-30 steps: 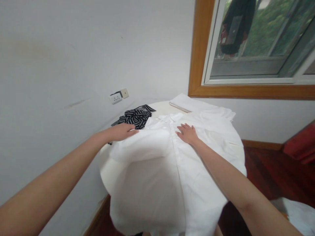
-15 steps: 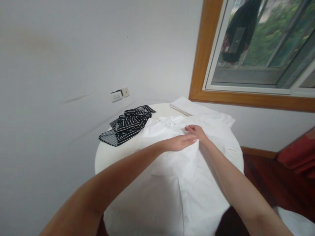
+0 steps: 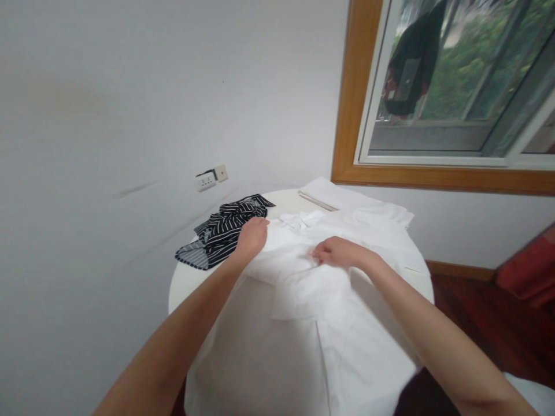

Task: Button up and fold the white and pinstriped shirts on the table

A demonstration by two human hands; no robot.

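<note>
A white collared shirt [image 3: 299, 352] lies spread over a round white table [image 3: 180, 286], its lower part hanging over the near edge. The collar points away from me, toward the wall. At the shirt's left shoulder, my left hand [image 3: 254, 236] is closed on the cloth, its fingertips partly hidden. My right hand [image 3: 336, 252] pinches the fabric near the middle, below the collar, where a sleeve-like layer lies folded across the front. Beside my left hand is a crumpled black garment with white stripes [image 3: 225, 228].
Folded white cloth [image 3: 342, 196] lies at the table's back right. Behind the table are a wall with a socket [image 3: 205, 181] and a wood-framed window [image 3: 347, 104]. Red fabric [image 3: 531, 271] hangs at the right, and more white cloth [image 3: 531, 396] shows at lower right.
My left hand has moved from beside my right hand to the shirt's left shoulder. My right hand has come slightly nearer and left. The raised fold between them has flattened.
</note>
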